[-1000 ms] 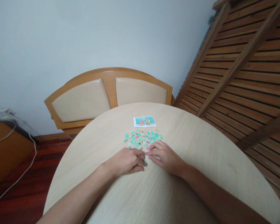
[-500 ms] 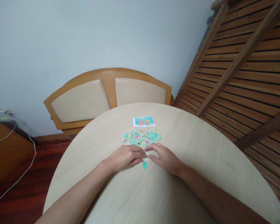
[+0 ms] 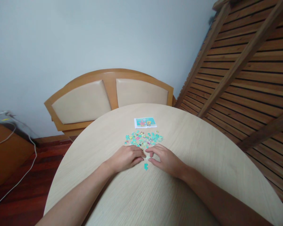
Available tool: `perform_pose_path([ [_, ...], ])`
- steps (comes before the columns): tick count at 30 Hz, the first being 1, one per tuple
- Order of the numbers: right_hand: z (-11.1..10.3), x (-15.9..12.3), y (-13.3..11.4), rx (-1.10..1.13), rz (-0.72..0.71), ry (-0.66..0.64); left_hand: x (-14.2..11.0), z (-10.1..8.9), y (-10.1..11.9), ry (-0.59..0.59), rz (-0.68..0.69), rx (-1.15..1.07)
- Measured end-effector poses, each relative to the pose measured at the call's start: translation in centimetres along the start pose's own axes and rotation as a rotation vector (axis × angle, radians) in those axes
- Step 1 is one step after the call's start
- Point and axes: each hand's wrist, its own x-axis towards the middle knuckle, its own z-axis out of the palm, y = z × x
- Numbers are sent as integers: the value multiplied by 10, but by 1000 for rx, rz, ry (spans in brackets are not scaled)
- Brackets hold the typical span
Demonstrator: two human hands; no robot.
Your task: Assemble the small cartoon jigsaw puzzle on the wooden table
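Note:
Between my two hands a small pale puzzle piece (image 3: 147, 156) lies on the table. My left hand (image 3: 128, 158) rests on its left, fingers bent and held together, thumb tucked low; whether anything is under the fingertips is hidden. On the other side my right hand (image 3: 164, 158) has its thumb and forefinger apart around the pale piece, without a clear grip. Just below the fingertips sits a single teal puzzle piece (image 3: 146, 166). Beyond the hands spreads a loose pile of puzzle pieces (image 3: 143, 139), mostly teal with some yellow and pink.
A picture card (image 3: 145, 122) with two cartoon figures on teal lies behind the pile. The round wooden table (image 3: 202, 157) has a padded wooden headboard (image 3: 113, 91) past its far edge. A slatted wooden panel (image 3: 238, 69) leans at the right; a white cable (image 3: 34, 153) hangs at the left.
My fingertips have drawn slightly apart, showing more of the pale piece. The teal piece below them looks turned a little.

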Motion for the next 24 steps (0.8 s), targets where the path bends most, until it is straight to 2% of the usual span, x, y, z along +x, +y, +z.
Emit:
perform_pose_path([
  [4, -3, -2, 0, 9, 21, -2, 0, -1, 0, -3, -6, 23],
  [12, -10, -1, -1, -54, 11, -45, -1, -1, 3, -46, 68, 134],
  [17, -13, 0, -2, 22, 46, -71, 2, 0, 6, -56, 69, 221],
  [24, -14, -1, 0, 37, 48, -61, 2, -1, 6, -47, 69, 210],
])
